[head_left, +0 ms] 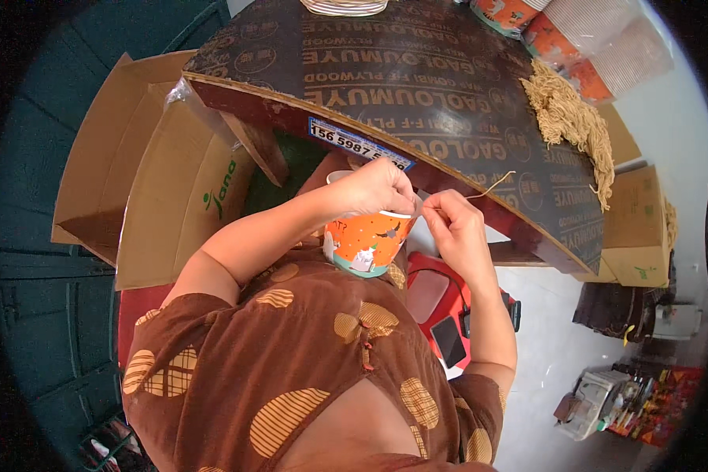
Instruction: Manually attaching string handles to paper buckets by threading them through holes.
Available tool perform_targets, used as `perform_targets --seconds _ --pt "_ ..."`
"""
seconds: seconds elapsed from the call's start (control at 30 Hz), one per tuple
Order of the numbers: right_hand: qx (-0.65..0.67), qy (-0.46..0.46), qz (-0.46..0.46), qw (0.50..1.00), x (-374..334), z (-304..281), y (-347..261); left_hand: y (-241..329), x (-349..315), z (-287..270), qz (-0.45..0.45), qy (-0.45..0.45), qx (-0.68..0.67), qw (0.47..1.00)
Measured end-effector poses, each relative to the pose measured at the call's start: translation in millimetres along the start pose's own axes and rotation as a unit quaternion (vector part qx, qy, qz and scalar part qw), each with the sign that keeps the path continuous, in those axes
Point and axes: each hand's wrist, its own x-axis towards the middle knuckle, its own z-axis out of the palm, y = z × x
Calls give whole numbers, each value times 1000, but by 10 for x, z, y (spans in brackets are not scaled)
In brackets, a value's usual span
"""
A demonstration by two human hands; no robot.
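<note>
An orange paper bucket with a pale rim, a green base band and printed cartoon figures rests against my lap, close to the table edge. My left hand reaches over its rim, fingers curled down at the inside edge; the fingertips are partly hidden. At the rim's right side, my right hand is closed in a pinch, thumb against forefinger. A thin strand of beige twine sticks out beyond its knuckles over the table edge. Exactly where the strand meets the bucket is too small to make out.
A dark plywood table stands ahead. On its right lie a heap of beige twine and stacked orange buckets. Cardboard boxes stand left. A phone lies on a red surface at lower right.
</note>
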Motion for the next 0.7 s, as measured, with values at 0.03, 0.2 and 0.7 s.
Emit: perform_targets --seconds 0.03,0.2,0.7 --pt "-2 11 -27 1000 14 2 5 -19 13 5 18 -12 -30 999" --pt "27 4 -52 998 72 -27 41 -134 94 -8 -4 -53 -56 997" --pt "93 -1 -102 990 97 36 233 120 74 -10 -81 -108 7 991"
